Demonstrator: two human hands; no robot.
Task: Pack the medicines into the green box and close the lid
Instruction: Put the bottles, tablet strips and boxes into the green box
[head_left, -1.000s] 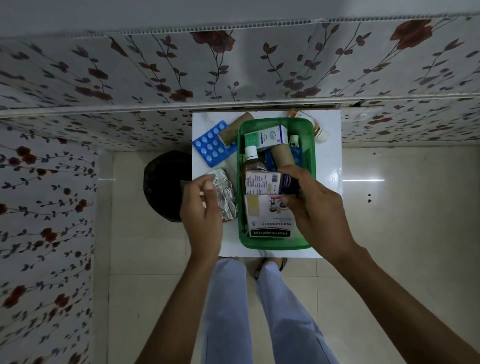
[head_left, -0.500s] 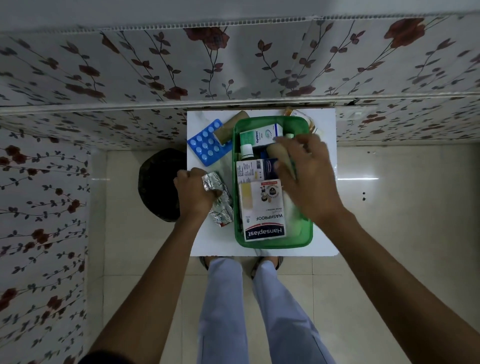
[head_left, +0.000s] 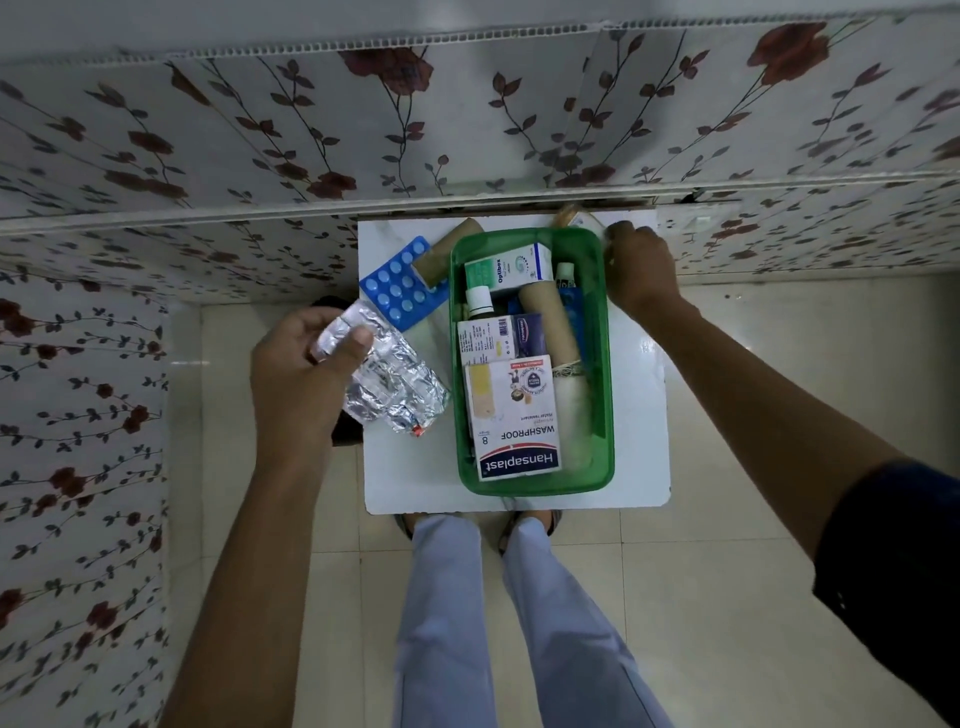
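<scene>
The green box (head_left: 605, 364) stands open on a small white table (head_left: 640, 415). Inside it lie a Hansaplast carton (head_left: 514, 415), an Optibex carton (head_left: 506, 270), a white-capped bottle (head_left: 478, 302), a brown roll (head_left: 550, 322) and other packs. My left hand (head_left: 301, 374) holds crumpled silver foil strips (head_left: 397, 387) just left of the box, above the table. My right hand (head_left: 641, 270) is at the table's far right corner, fingers curled around the end of a small orange-and-white bottle (head_left: 571, 218). A blue blister pack (head_left: 400, 291) and a second brown roll (head_left: 447, 249) lie left of the box. No lid is in view.
The table stands against a floral-papered wall (head_left: 467, 130). A dark round bin (head_left: 324, 305) sits on the tiled floor to the table's left, mostly hidden by my left hand. My legs and feet (head_left: 519, 525) are at the table's near edge.
My right hand left the inside of the box and reached to the bottle behind its far right corner. My left hand lifted the foil strips and shifted them slightly left.
</scene>
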